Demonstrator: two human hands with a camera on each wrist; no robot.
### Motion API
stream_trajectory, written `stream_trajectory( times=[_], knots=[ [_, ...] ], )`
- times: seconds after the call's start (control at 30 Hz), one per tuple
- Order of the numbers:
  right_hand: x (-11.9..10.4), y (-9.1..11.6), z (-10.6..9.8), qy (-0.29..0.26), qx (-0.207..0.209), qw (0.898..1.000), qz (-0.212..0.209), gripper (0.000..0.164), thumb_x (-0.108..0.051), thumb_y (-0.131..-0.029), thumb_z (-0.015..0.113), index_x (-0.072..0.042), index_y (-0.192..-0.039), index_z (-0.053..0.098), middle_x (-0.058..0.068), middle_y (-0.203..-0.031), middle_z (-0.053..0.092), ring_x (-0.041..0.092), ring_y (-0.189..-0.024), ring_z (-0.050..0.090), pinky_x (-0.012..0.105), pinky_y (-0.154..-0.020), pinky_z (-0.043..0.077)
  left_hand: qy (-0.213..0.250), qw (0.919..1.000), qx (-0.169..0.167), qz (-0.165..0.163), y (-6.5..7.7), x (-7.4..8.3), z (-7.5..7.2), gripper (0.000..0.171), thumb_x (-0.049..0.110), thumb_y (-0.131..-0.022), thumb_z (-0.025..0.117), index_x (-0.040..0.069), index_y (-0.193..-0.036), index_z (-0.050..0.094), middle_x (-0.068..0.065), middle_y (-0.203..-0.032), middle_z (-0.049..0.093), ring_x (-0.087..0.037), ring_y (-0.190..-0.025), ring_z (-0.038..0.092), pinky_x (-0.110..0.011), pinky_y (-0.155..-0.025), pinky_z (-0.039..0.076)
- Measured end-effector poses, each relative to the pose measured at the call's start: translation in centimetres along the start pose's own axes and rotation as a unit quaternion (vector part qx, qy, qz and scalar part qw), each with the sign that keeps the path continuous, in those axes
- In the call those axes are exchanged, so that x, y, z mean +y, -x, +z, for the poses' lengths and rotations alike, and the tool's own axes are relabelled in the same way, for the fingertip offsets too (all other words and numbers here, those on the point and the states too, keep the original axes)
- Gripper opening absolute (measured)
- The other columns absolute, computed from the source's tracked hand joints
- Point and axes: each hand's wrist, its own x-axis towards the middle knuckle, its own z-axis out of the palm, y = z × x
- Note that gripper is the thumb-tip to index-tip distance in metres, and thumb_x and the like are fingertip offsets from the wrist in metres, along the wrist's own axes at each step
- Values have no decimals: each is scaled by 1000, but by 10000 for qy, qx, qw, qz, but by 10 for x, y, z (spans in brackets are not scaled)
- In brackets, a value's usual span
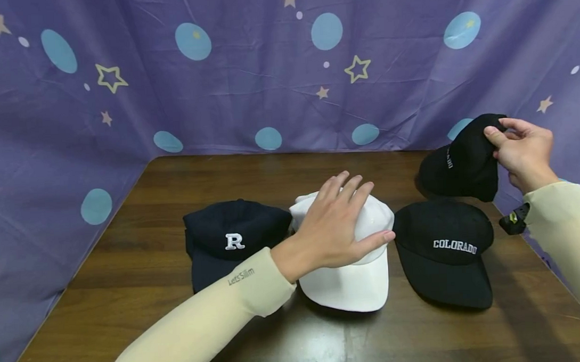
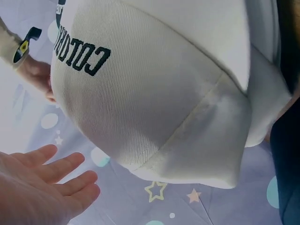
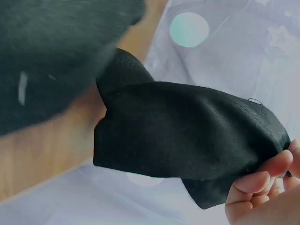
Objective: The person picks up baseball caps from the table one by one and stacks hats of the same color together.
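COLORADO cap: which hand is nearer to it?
Left. The left hand rests on the white cap beside the COLORADO cap; the right hand holds another black cap behind it.

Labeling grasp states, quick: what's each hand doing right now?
Left hand: open, fingers straight, resting flat on the white cap.
Right hand: closed, pinching the lifted black cap.

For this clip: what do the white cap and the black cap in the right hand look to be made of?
White cap: woven fabric, likely cotton twill, matte; fine ribbed weave and stitched panel seams show in the left wrist view. Black cap, pinched by the right hand: soft matte cloth, probably cotton; it folds and droops limply. The exact fibre of either cannot be told.
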Motion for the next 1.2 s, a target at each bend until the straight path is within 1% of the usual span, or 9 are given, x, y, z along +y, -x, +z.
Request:
stream_trajectory(
  times=[0.2, 0.3, 0.4, 0.47, 0.57, 0.7, 0.9, 1.03, 1.2],
  knots=[
    [-19, 3, -1, 823, 93, 9932, -822, 23, -27, -95, 73, -29, -117, 73, -22, -75, 60, -7, -66, 56, 6, -58, 46, 9, 10000, -23, -52, -5, 0, 1, 87, 73, -94, 48, 10, -153, 44, -11, -156, 45, -34, -149, 31, -43, -126, 15],
    [-28, 6, -3, 1383, -16, 9843, -1099, 31, -32, -98, 68, -25, -128, 70, -21, -78, 56, -6, -67, 52, 7, -56, 43, 41, 9999, -75, -109, -7, 0, 2, 87, 73, -94, 48, 10, -154, 43, -11, -156, 44, -34, -149, 31, -43, -126, 14],
    [-38, 11, -8, 1673, -254, 9764, -1341, 39, -33, -99, 66, -22, -136, 67, -24, -79, 56, -6, -66, 52, 8, -54, 42, 65, 9998, -109, -136, -9, 1, 3, 88, 74, -94, 47, 10, -154, 43, -12, -156, 44, -34, -150, 30, -42, -126, 14],
    [-45, 14, -11, 1697, -471, 9734, -1468, 41, -33, -100, 65, -21, -139, 66, -25, -81, 57, -6, -68, 53, 8, -55, 43, 88, 9998, -104, -125, -10, 2, 3, 88, 74, -94, 46, 10, -154, 43, -12, -156, 44, -34, -150, 30, -42, -126, 14],
    [-54, 17, -16, 1395, -951, 9730, -1577, 40, -26, -99, 67, -19, -139, 66, -25, -85, 63, -8, -74, 59, 6, -61, 48, 118, 9998, -121, -105, -12, 5, 4, 87, 74, -95, 44, 10, -154, 43, -12, -157, 44, -33, -150, 30, -41, -126, 13],
    [-63, 19, -21, 1110, -1689, 9681, -1483, 38, -20, -100, 66, -18, -138, 66, -23, -90, 70, -8, -82, 66, 7, -68, 52, 126, 9998, -142, -105, -13, 7, 5, 88, 75, -95, 43, 10, -155, 43, -11, -157, 43, -34, -150, 29, -41, -126, 13],
    [-73, 24, -29, 1943, -2226, 9415, -1623, 42, -22, -103, 61, -18, -145, 59, -26, -93, 70, -8, -87, 65, 6, -69, 49, 70, 9998, -121, -107, -13, 8, 6, 88, 75, -95, 44, 10, -154, 43, -12, -156, 44, -34, -150, 30, -41, -126, 14],
    [-80, 27, -32, 2279, -2595, 9262, -1513, 38, -19, -104, 61, -28, -141, 62, -20, -94, 73, -2, -86, 67, 11, -69, 51, 23, 9998, -123, -125, -13, 7, 6, 88, 75, -95, 45, 10, -154, 43, -12, -156, 44, -34, -149, 31, -42, -126, 14],
    [-84, 31, -37, 2865, -3151, 8941, -1391, 36, -16, -104, 60, -34, -135, 65, -15, -99, 75, 2, -89, 70, 12, -73, 52, 89, 9998, -157, -110, -13, 7, 7, 88, 75, -95, 45, 10, -154, 43, -12, -156, 44, -34, -149, 31, -43, -126, 14]
  ],
)
